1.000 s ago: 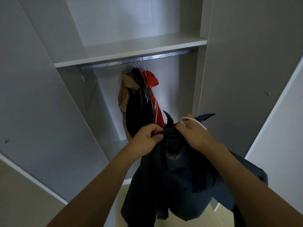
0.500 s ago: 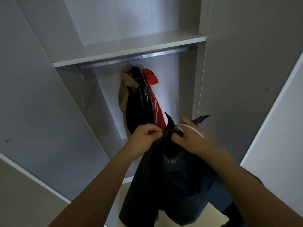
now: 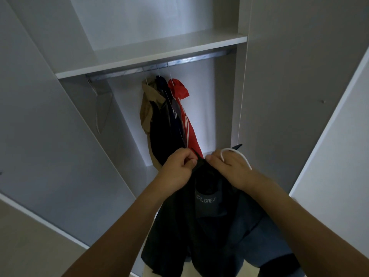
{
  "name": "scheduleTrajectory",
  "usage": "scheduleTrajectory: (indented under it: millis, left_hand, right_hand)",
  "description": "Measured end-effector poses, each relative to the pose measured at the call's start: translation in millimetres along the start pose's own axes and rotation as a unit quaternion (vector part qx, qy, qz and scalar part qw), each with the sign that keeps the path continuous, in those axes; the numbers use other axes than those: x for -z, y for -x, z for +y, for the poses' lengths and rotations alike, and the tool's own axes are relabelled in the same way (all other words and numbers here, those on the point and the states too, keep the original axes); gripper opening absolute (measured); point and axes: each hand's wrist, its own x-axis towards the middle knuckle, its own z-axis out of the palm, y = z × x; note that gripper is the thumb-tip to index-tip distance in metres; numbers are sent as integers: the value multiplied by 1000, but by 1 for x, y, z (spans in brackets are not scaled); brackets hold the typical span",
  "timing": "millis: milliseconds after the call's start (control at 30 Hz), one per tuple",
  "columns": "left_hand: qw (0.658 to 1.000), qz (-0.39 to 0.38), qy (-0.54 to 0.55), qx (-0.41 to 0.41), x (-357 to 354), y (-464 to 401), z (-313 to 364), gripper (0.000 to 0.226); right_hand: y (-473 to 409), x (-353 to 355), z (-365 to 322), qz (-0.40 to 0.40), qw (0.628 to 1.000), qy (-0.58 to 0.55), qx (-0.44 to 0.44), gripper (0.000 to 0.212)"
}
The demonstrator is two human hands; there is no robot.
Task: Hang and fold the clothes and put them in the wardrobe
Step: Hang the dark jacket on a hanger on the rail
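- Standing before the open white wardrobe (image 3: 299,96), the person held a dark navy shirt (image 3: 219,226) up in front of the hanging bay with both bare hands.
- Left hand (image 3: 177,168): fingers curled, pinching the dark fabric at the shirt's collar, just left of the neck opening.
- Right hand (image 3: 229,168): fingers curled round the collar fabric on the other side; the white plastic hanger hook (image 3: 235,155) arched up over the back of this hand. Both hands sat close together, nearly touching at the collar.
- The hanger's body was hidden inside the shirt; whether the shoulders were fully seated on it could not be told.
- The shirt hung down from the two hands, below and in front of the metal clothes rail (image 3: 159,65), not on it. A grey neck label with pale lettering (image 3: 205,200) showed inside the collar; the lettering was only partly legible.
- A dark collar point (image 3: 236,146) stuck up just behind the right hand.
- On the rail, beneath the white shelf (image 3: 149,58), three garments hung side by side, touching: a tan garment (image 3: 146,110) leftmost, a dark navy garment with white stripes (image 3: 163,126) in the middle, a red garment with white stripes (image 3: 185,120) rightmost.
- A bare thin wire hanger (image 3: 99,108) hung at the rail's far left end, well apart from the three garments.
- The open wardrobe door (image 3: 339,136) stood at the right.
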Motion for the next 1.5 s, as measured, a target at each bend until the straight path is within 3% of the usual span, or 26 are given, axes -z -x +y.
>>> scheduleTrajectory:
  millis: [67, 300, 400, 500, 667, 867, 1000, 1233, 1500]
  left_hand:
    - [1000, 0, -12, -18, 1, 0, 1, 15]
    - [997, -15, -47, -53, 4, 3, 1, 15]
    - [996, -24, -51, -65, 10, 5, 0, 17]
    - [994, -38, -70, -78, 9, 8, 1, 15]
    - [990, -23, -91, -104, 7, 10, 3, 14]
    - [993, -10, -78, -90, 11, 19, -6, 14]
    - [1000, 3, -18, -18, 9, 13, -11, 20]
    - [992, -24, 71, 104, -12, 8, -5, 29]
    - [999, 33, -10, -15, -9, 13, 6, 17]
  right_hand:
    - [3, 3, -3, -7, 1000, 17, 5, 66]
    - [5, 15, -4, -101, 994, -36, -3, 37]
    - [6, 17, 3, -104, 986, -110, -67, 29]
    - [5, 10, 9, -57, 985, -137, -88, 27]
    - [-1, 6, 10, 23, 999, -26, 0, 22]
    - [-3, 21, 1, -16, 977, 183, 109, 22]
    - [-1, 16, -12, -62, 967, 223, 104, 24]
    - [-7, 24, -20, 2, 955, 273, 116, 23]
    - [-21, 58, -6, -14, 943, 308, 122, 24]
